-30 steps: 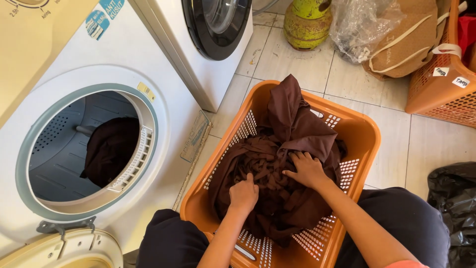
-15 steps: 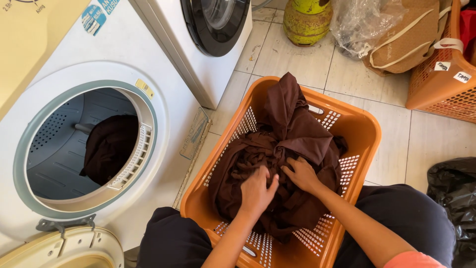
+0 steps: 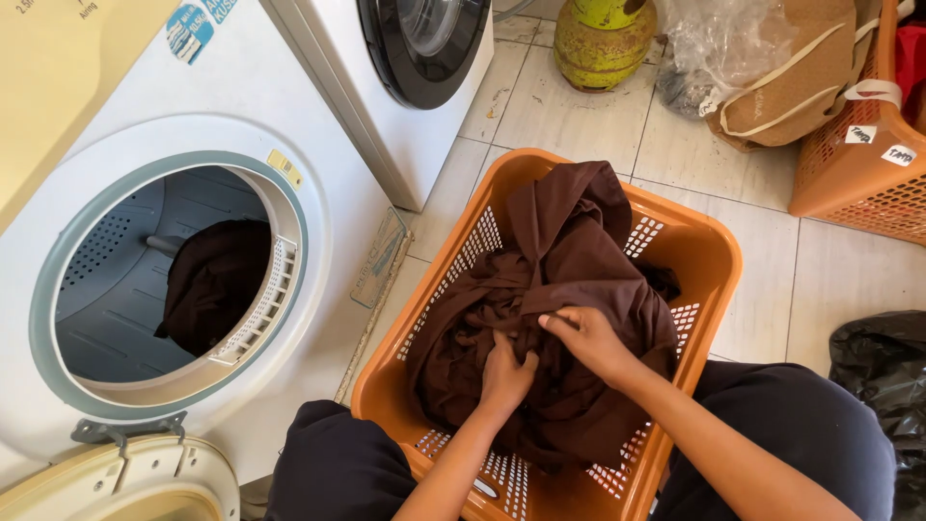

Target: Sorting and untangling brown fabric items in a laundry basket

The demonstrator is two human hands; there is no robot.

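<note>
An orange laundry basket (image 3: pixel 702 253) sits on the tiled floor between my knees, filled with a bundle of dark brown cloth (image 3: pixel 569 260). My left hand (image 3: pixel 505 371) is sunk into the middle of the bundle, fingers closed on a fold. My right hand (image 3: pixel 585 338) pinches the cloth right beside it, fingertips almost touching the left hand. To the left, a white dryer (image 3: pixel 318 183) stands with its round door open, and a dark garment (image 3: pixel 214 285) lies inside the drum.
The dryer's open door (image 3: pixel 135 482) hangs at the lower left. A second white machine with a black door (image 3: pixel 420 43) stands behind. A green gas cylinder (image 3: pixel 603 39), a brown bag (image 3: pixel 791 87), another orange basket (image 3: pixel 868 145) and a black plastic bag (image 3: pixel 883 386) surround the floor.
Both hands have drawn together at the bundle's middle. The upright peak of brown cloth at the basket's far end has slumped lower and wider.
</note>
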